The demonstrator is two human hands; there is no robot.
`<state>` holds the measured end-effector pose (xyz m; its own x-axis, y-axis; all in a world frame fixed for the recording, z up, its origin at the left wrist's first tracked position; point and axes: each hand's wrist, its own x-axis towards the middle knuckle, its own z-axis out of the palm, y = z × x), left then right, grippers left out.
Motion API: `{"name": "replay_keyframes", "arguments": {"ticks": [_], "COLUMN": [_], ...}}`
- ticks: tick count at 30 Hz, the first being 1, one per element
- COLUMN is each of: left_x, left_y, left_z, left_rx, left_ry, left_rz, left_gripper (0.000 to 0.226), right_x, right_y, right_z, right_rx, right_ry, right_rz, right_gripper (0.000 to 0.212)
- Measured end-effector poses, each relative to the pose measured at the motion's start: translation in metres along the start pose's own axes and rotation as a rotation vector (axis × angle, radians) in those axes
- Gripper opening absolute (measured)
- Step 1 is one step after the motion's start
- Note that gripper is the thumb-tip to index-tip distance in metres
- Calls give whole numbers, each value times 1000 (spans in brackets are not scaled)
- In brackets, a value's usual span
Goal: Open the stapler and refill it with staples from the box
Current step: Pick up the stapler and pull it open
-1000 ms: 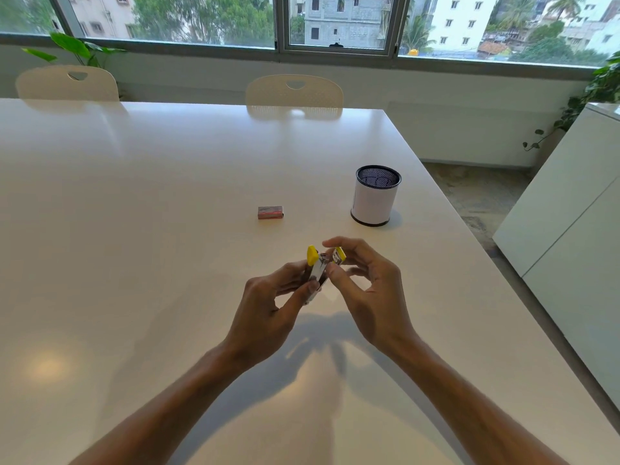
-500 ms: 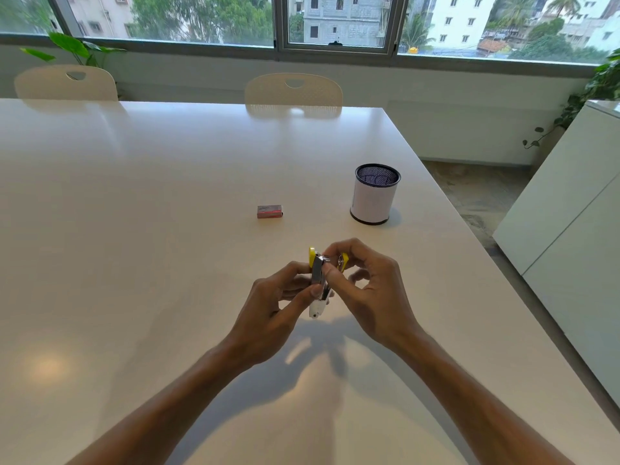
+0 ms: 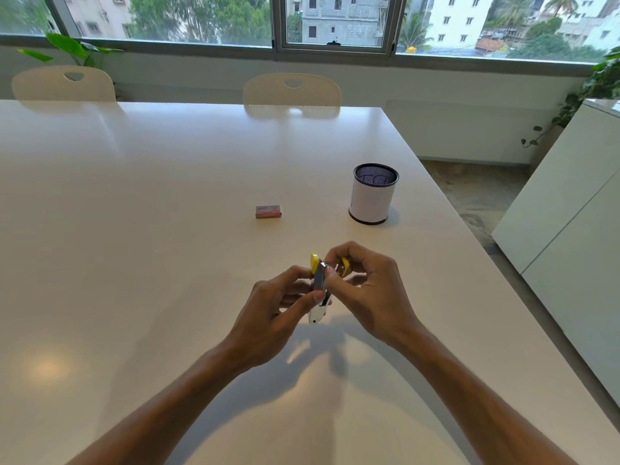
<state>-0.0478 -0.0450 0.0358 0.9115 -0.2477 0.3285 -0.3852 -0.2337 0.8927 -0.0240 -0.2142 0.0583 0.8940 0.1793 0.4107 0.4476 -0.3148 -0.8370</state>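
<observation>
A small yellow and metal stapler (image 3: 318,280) is held above the white table (image 3: 134,229), near its front middle. My left hand (image 3: 271,310) grips its lower body, thumb along the metal rail. My right hand (image 3: 369,290) pinches the upper end, where two yellow parts stand apart. My fingers hide most of the stapler. A small red staple box (image 3: 268,211) lies closed on the table, farther away and slightly left of the hands.
A white pen cup with a black mesh rim (image 3: 373,193) stands to the right of the box. The table's right edge (image 3: 469,263) runs close to my right hand. Two chairs (image 3: 292,90) sit at the far side, and a white cabinet (image 3: 570,229) stands on the right.
Both hands turned the stapler more upright and drew it slightly nearer; the two yellow parts stay spread. The box and the cup have not moved.
</observation>
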Motion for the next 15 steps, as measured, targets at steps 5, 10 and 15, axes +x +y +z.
{"name": "replay_keyframes", "arguments": {"ticks": [5, 10, 15], "left_x": [0, 1, 6], "left_y": [2, -2, -6], "left_z": [2, -1, -8], "left_rx": [61, 52, -11], "left_ry": [-16, 79, 142], "left_rz": [42, 38, 20], "left_gripper": [22, 14, 12], "right_x": [-2, 0, 4], "right_y": [2, 6, 8], "right_z": [4, 0, -5], "right_rx": [-15, -24, 44], "right_ry": [52, 156, 150], "right_rz": [-1, 1, 52], "right_gripper": [7, 5, 15]}}
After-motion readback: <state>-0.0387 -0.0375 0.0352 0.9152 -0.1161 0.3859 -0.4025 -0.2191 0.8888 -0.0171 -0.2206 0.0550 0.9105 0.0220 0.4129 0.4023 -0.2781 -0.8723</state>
